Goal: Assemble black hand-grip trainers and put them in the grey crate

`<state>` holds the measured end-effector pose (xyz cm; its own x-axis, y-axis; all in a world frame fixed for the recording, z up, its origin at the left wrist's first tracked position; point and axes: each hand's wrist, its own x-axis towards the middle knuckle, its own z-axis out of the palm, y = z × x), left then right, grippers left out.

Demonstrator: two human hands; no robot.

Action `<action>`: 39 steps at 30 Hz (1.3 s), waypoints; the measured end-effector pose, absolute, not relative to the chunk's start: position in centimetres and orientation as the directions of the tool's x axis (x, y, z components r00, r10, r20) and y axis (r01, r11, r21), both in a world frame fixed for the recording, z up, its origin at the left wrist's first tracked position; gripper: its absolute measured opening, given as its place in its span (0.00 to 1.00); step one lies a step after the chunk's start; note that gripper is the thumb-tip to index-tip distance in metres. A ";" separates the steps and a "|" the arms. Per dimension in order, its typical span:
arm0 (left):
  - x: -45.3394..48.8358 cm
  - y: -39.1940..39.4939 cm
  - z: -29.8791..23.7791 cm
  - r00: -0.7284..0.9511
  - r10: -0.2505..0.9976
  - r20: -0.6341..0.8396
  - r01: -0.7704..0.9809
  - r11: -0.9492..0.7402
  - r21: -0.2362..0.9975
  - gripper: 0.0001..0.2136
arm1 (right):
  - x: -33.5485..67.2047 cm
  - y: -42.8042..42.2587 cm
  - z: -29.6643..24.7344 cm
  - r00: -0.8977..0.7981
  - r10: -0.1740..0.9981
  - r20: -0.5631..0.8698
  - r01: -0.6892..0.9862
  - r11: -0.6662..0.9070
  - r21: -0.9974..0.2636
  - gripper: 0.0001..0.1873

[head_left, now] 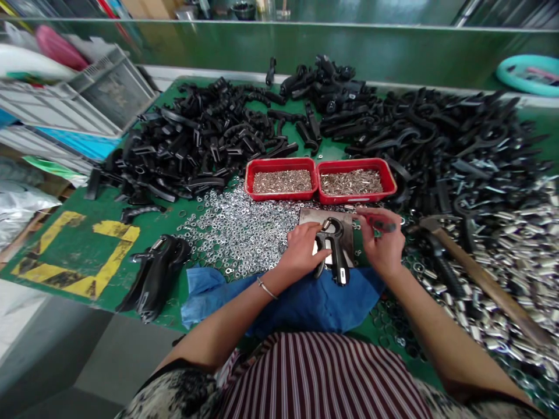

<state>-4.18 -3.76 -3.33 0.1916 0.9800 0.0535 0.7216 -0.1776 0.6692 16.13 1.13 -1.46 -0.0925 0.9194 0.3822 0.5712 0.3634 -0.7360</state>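
I see the left hand [301, 251] with its fingers curled shut on one handle of the black plastic hand grip with a steel spring [336, 256]. The grip sits over the grey metal plate [311, 217] and the crumpled blue cloth [305, 302], at six o'clock from the two red plastic trays [279, 162] of small metal parts. The right hand [384, 247], at three o'clock of the grip, pinches a small red-handled tool [379, 223]; its kind I cannot tell. My worry is that the spring could jump loose if the left hold slackens. A stray wrist could also scatter the loose silver washers [231, 233] at nine o'clock across the green bench [65, 250].
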 end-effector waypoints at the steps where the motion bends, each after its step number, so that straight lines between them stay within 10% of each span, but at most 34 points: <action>1: -4.2 -3.8 -3.3 0.189 0.981 0.051 0.722 -0.174 0.670 0.26 | 16.4 0.7 -1.2 -0.167 0.906 0.390 0.616 0.404 -0.676 0.16; 4: -4.1 -3.8 -3.3 0.186 0.981 0.048 0.717 -0.169 0.676 0.26 | 16.9 -0.3 -0.2 -0.324 0.916 0.238 0.520 0.382 -0.764 0.16; 9: -4.1 -3.8 -3.4 0.182 0.981 0.060 0.714 -0.174 0.678 0.26 | 15.9 0.2 -0.3 -0.061 0.975 0.214 0.231 0.222 -0.947 0.15; 20: -4.2 -3.8 -3.5 0.185 0.981 0.061 0.716 -0.177 0.676 0.26 | 13.0 0.7 -2.6 -0.124 0.989 0.085 0.185 0.107 -0.977 0.17; 33: -4.2 -3.8 -3.4 0.182 0.981 0.072 0.713 -0.182 0.677 0.26 | 13.1 0.4 -2.7 -0.149 0.979 0.140 0.306 0.181 -0.935 0.17; 39: -4.1 -3.7 -3.4 0.183 0.982 0.054 0.719 -0.171 0.674 0.25 | 12.7 0.7 -1.6 -0.373 0.914 0.157 0.665 0.381 -0.642 0.19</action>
